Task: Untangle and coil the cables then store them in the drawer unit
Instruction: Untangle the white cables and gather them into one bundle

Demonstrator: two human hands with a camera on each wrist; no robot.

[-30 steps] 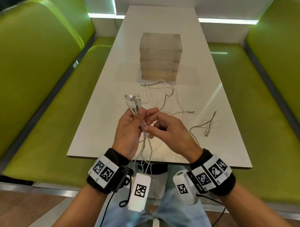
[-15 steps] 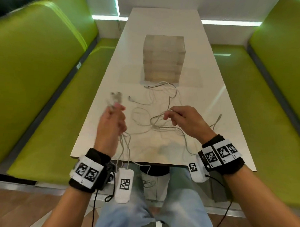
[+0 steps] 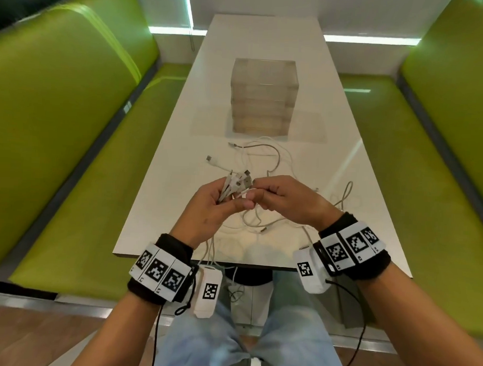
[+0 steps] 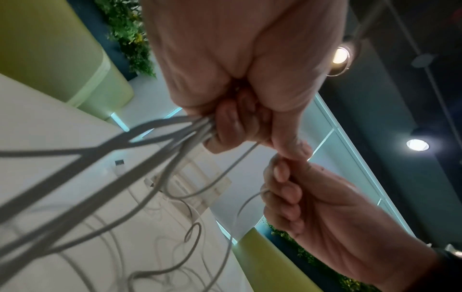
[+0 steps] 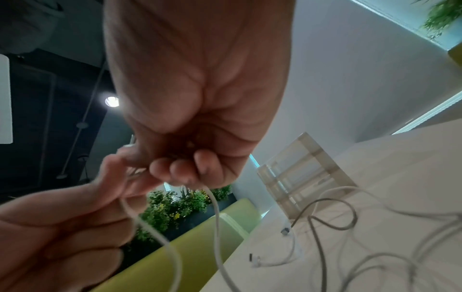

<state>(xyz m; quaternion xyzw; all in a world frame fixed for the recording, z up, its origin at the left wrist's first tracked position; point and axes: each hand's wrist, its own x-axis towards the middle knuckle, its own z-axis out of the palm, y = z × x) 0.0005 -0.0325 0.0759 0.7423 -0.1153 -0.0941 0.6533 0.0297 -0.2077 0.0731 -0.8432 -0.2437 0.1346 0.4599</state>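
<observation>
My left hand (image 3: 220,204) grips a bundle of white cable ends (image 3: 236,184) above the near part of the table, connectors sticking up past the fingers. In the left wrist view several cables (image 4: 160,150) run down from its curled fingers (image 4: 230,126). My right hand (image 3: 264,193) meets it from the right and pinches a thin white cable (image 5: 217,215) beside the bundle. More tangled white cables (image 3: 266,153) lie loose on the table. The clear drawer unit (image 3: 264,98) stands shut beyond them.
The white table (image 3: 166,180) is long and narrow, with green bench seats (image 3: 78,193) on both sides. Some cable strands hang over the near table edge (image 3: 213,253) toward my lap. A loose cable end (image 3: 346,192) lies at the right.
Half a second ago my hands were apart, the right one over the tangle on the table. Now they have come together, the right hand bringing a cable up to the left hand's bundle.
</observation>
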